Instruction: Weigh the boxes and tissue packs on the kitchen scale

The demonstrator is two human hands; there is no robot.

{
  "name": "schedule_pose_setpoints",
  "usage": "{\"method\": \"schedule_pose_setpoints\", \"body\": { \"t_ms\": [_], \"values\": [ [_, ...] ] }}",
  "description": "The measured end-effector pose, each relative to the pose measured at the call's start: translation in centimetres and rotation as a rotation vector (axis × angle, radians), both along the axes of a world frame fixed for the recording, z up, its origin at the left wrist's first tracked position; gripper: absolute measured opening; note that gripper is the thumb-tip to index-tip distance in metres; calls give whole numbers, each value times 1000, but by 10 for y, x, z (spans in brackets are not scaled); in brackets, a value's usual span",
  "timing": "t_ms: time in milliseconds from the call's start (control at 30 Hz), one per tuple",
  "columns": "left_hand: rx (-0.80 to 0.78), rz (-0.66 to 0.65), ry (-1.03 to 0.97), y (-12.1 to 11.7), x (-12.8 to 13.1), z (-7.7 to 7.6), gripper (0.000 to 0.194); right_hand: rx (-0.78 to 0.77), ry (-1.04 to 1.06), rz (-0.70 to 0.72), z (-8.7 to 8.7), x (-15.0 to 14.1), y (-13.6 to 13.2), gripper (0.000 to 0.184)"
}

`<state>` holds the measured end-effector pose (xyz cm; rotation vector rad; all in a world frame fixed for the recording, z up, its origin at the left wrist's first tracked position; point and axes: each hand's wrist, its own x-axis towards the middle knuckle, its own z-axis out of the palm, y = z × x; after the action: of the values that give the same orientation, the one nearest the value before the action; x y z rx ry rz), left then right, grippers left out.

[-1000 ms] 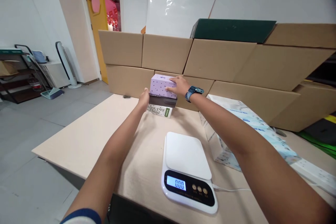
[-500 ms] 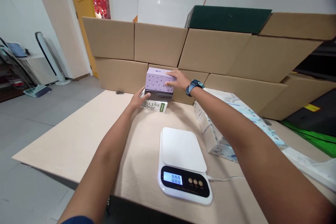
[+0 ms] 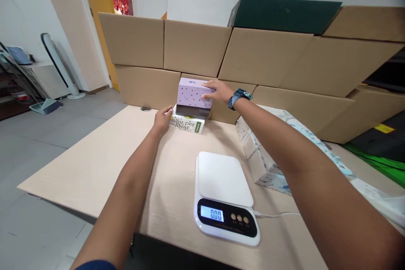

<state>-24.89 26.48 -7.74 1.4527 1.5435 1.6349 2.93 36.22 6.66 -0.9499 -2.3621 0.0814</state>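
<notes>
A lilac box with small dark dots (image 3: 194, 94) sits on top of a dark box (image 3: 192, 112), and below both lies a white box printed "Su-per Meal" (image 3: 186, 125). My right hand (image 3: 220, 91) grips the lilac box at its right end, thumb on the front and fingers over the top. At the left end of the white box, my left hand (image 3: 162, 119) closes its fingers against the side; its far fingertips are partly hidden. Closer to me stands a white kitchen scale (image 3: 225, 179), its lit display reading 0.00.
Large cardboard boxes (image 3: 196, 48) form a wall behind the stack, with a dark green box (image 3: 287, 14) on top. White-and-blue patterned packages (image 3: 268, 177) lie right of the scale, partly under my right forearm. A cable (image 3: 278, 214) leaves the scale's right side.
My left thumb has come off the front of the stack, showing more of the white box. The view has shifted slightly; my right hand keeps its grip on the lilac box.
</notes>
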Motion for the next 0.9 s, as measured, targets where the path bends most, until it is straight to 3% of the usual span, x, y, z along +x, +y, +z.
{"method": "schedule_pose_setpoints", "body": {
  "t_ms": [267, 367, 467, 600, 700, 800, 900],
  "values": [
    [86, -35, 130, 6, 15, 19, 42, 69, -143, -88, -2, -2, -20, 67],
    [105, -33, 177, 7, 20, 28, 37, 71, -182, -142, 0, -2, -35, 80],
    [104, 10, 178, 7, 24, 38, 49, 123, -230, -154, 9, 19, -57, 87],
    [176, 70, 188, -3, 38, 68, 67, 321, -284, -60, 23, 94, -111, 62],
    [381, 35, 290, -31, 65, 98, 73, 396, -80, -148, 20, 170, -171, 51],
    [485, -216, 279, -69, 111, 113, 74, 292, 364, -336, -2, 238, -224, 53],
    [171, -535, 61, -99, 176, 102, 94, 118, 851, -496, -34, 274, -252, 55]
  ]
}}
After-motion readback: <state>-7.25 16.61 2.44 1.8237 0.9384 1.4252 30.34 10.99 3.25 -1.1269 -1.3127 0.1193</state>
